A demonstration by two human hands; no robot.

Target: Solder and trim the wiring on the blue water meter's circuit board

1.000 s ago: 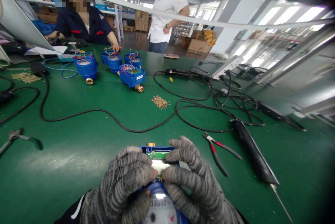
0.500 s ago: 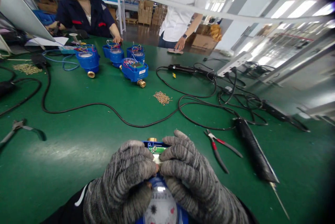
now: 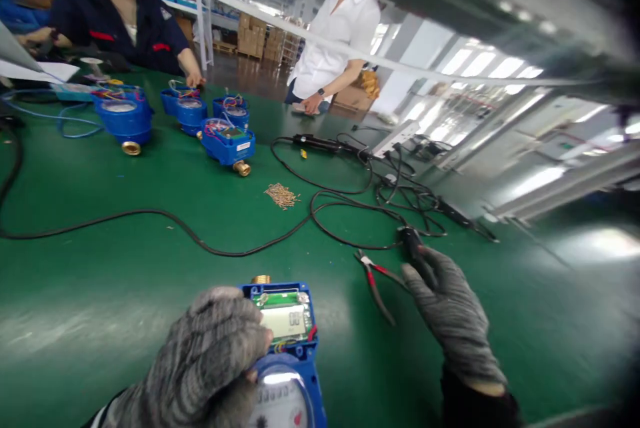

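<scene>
A blue water meter [image 3: 315, 375] stands right in front of me, its round dial partly cut off by the bottom edge. Its upper box is uncovered and shows a green circuit board with a small LCD screen [image 3: 283, 323]. My gloved left hand [image 3: 205, 355] grips the left side of the meter, fingertips at the screen's edge and partly hiding the dial. To the right, my gloved right hand [image 3: 453, 311] is closed around a black electric screwdriver [image 3: 411, 241] lying on the table; the tool's lower part is hidden under the hand. Red-handled cutting pliers [image 3: 371, 276] lie just left of that hand.
A pile of small screws [image 3: 283, 196] lies mid-table. Several blue meters [image 3: 227, 145] with loose wires stand at the back left. Black cables [image 3: 240, 253] loop across the green table towards a power strip [image 3: 395, 139]. Two people [image 3: 333, 48] are at the far side.
My right hand has left the meter and moved right onto the electric screwdriver. The LCD screen is now uncovered. My view has turned somewhat to the right.
</scene>
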